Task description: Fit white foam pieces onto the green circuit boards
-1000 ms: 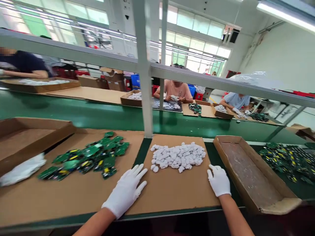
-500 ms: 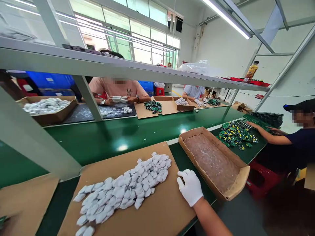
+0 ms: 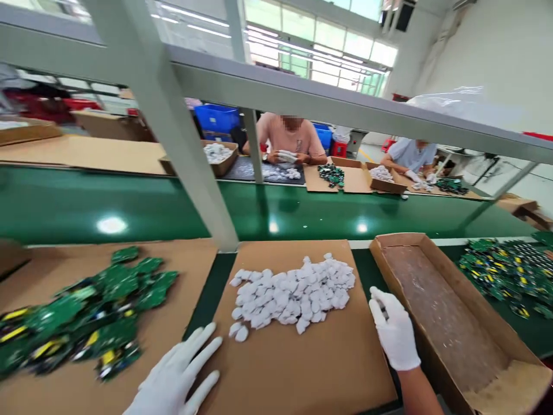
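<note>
My left hand (image 3: 179,374), in a white glove, is low at the left of the cardboard sheet (image 3: 298,369), its fingers spread and holding nothing. At the sheet's right edge is my gloved right hand (image 3: 395,334), fingers loosely curved, with a gap between thumb and forefinger and nothing visible in it. Between the hands, a heap of small white rounded pieces (image 3: 294,294) lies on the sheet; two sit apart at its lower left. A pile of green circuit boards (image 3: 103,294) with yellow parts spreads on cardboard left of my left hand.
Right of my right hand stands a shallow cardboard box (image 3: 488,311) lined with clear plastic. More circuit boards (image 3: 501,271) lie beyond it. A grey post (image 3: 190,144) rises behind the sheets, supporting a shelf. Two people (image 3: 291,138) sit across the green belt (image 3: 302,213).
The view has swung left, bringing my left hand and the left pile of circuit boards into sight. My right hand stays by the sheet's right edge. The white heap looks unchanged.
</note>
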A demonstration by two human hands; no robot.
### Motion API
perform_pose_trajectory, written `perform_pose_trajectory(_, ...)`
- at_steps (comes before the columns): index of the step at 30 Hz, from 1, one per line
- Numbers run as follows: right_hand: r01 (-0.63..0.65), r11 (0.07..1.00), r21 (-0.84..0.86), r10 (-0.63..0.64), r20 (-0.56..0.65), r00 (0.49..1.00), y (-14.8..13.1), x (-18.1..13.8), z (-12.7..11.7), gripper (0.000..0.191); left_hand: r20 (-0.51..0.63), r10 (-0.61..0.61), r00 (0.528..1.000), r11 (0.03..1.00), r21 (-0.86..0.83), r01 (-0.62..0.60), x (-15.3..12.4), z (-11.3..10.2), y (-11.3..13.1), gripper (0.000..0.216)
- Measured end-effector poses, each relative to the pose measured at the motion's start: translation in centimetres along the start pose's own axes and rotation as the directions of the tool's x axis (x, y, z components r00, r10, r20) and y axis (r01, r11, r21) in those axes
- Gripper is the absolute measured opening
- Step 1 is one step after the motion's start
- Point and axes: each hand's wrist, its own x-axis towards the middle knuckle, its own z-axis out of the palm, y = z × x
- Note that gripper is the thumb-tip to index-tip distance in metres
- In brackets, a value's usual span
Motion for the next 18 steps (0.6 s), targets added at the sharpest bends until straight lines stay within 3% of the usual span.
perform_pose_trajectory(3, 0.146, 0.986, 0.085, -0.137, -0.109, 0.985, -3.6, 2.5, 0.5, 0.027, 0.002, 0.022, 1.0, 0.998, 0.054, -0.022, 1.3, -1.6, 1.3, 0.044)
perform_pose_trajectory(5, 0.286, 0.952, 0.107, -0.264, -0.177, 0.948, -5.8, 3.7, 1.7, 0.026, 0.01, 0.023, 1.0, 0.998, 0.053, -0.023, 1.7, -2.2, 1.6, 0.043)
perform_pose_trajectory(9, 0.412, 0.906, 0.094, -0.372, -0.285, 0.883, -7.0, 4.5, 4.5, 0.028, 0.039, 0.031, 0.999, 0.999, 0.043, -0.033, 1.6, -2.5, 1.6, 0.042)
perform_pose_trajectory(13, 0.375, 0.924, 0.069, -0.348, -0.254, 0.902, -5.5, 3.8, 5.4, 0.021, 0.057, -0.013, 0.998, 0.999, -0.03, 0.015, 1.2, -2.4, 1.9, 0.041)
perform_pose_trajectory(18, 0.162, 0.987, -0.006, -0.161, -0.131, 0.978, -4.1, 3.5, 4.6, 0.027, 0.031, -0.052, 0.998, 0.993, -0.107, 0.055, 2.4, -4.0, 1.9, 0.034)
